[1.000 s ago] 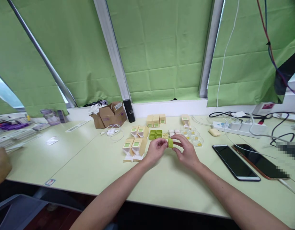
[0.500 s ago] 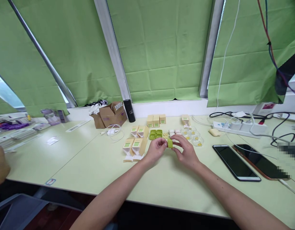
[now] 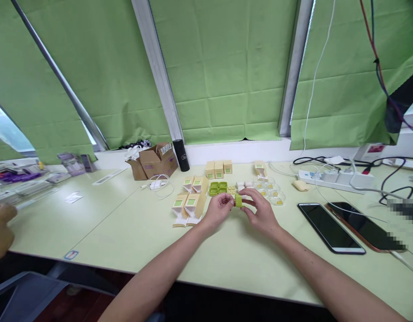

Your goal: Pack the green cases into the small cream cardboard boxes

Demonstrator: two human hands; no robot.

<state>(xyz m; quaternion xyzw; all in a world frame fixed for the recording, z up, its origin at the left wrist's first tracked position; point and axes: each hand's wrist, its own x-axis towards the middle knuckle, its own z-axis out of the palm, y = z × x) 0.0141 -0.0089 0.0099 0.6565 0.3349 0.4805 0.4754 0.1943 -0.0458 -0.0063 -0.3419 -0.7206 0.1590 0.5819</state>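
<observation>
My right hand (image 3: 260, 212) grips a small olive-green square case (image 3: 238, 201) between thumb and fingers, above the table. At the case's left side, my left hand (image 3: 220, 208) has its fingertips pinched together; what they hold is too small to make out. Just beyond the hands lie several open green cases (image 3: 218, 188), some small pale yellow pieces (image 3: 231, 190) and white pieces (image 3: 240, 184), partly hidden by my right hand. Clear round plastic cups (image 3: 276, 195) with yellow contents stand to their right. Left of my left hand are opened cream cartons (image 3: 192, 203) with green squares.
Closed cream cartons (image 3: 219, 169) stand at the back, with another open carton (image 3: 260, 169) farther right. Two phones (image 3: 330, 228) and a power strip (image 3: 334, 180) with cables lie right. A cardboard box (image 3: 157, 162) and black bottle (image 3: 181, 155) stand back left. Another person's hand (image 3: 1, 230) shows far left.
The green case has turned slightly in my right hand, while both my hands stay in nearly the same place. The other person's hand at far left has shifted slightly.
</observation>
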